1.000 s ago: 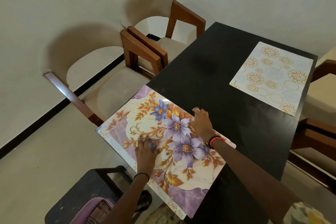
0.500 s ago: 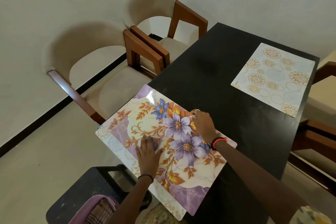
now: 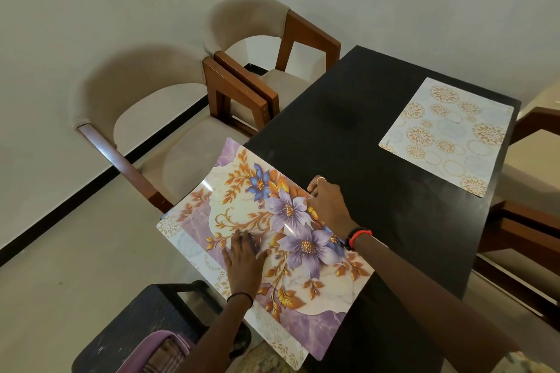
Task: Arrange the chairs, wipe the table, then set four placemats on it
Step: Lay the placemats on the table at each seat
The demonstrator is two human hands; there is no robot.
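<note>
- The floral placemat (image 3: 242, 209) lies on the near left corner of the black table (image 3: 363, 130), hanging out over the table's left and near edges.
- Under it I can see the border of a second mat (image 3: 181, 242), pale with gold circles, showing along the left and near sides.
- The left hand (image 3: 242, 260) lies flat on the floral placemat, fingers straight and spread, grasping nothing.
- The right hand (image 3: 328, 206) is at the mat's far long edge, fingers curled in and pinching that edge; the glossy sheet bows up a little towards its far corner.
- A pale placemat (image 3: 448, 133) with gold medallions lies flat at the table's far right corner, well apart from the hands.
- Two beige chairs stand side by side on the left: the nearer chair (image 3: 181, 160) and the corner chair (image 3: 251, 21).
- A third chair (image 3: 533, 160) sits at the table's right side.
- A black stool (image 3: 136, 321) with a checked cloth (image 3: 163, 348) on it stands below the left arm.
</note>
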